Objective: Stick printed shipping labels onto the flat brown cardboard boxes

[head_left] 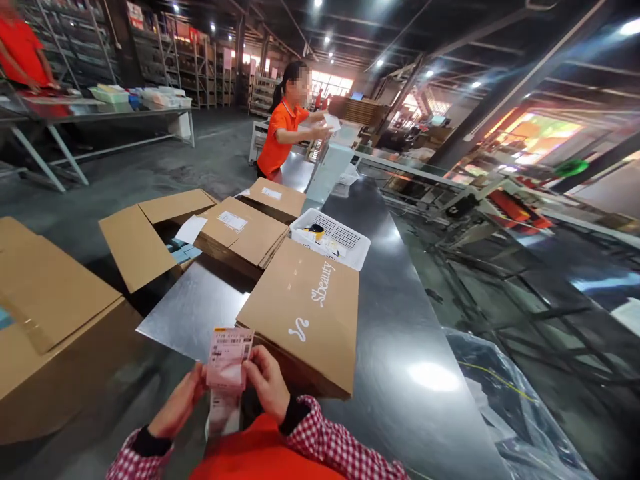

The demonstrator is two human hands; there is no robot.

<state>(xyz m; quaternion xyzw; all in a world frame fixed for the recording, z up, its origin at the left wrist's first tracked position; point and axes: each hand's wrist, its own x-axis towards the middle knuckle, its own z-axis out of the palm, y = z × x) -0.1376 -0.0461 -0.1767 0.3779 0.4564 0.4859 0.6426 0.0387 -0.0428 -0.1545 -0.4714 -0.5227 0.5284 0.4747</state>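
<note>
A strip of printed shipping labels (227, 373) hangs in front of my body, its lower part dangling toward my lap. My left hand (179, 399) pinches the strip's left edge. On the other edge, the thumb and fingers of my right hand (267, 381) are closed on the same strip. Just beyond my hands lies a stack of flat brown cartons (310, 313) with white "beauty" lettering on top. The metal table (200, 310) shows to the left of that stack.
Behind the stack stands a white perforated basket (357, 243) with small items. An open carton (133, 243) holds light-blue boxes, beside more cartons (245, 230). A large carton (55, 320) is at left. A clear plastic bag (505, 393) hangs at right. A co-worker (285, 130) holds paper farther back.
</note>
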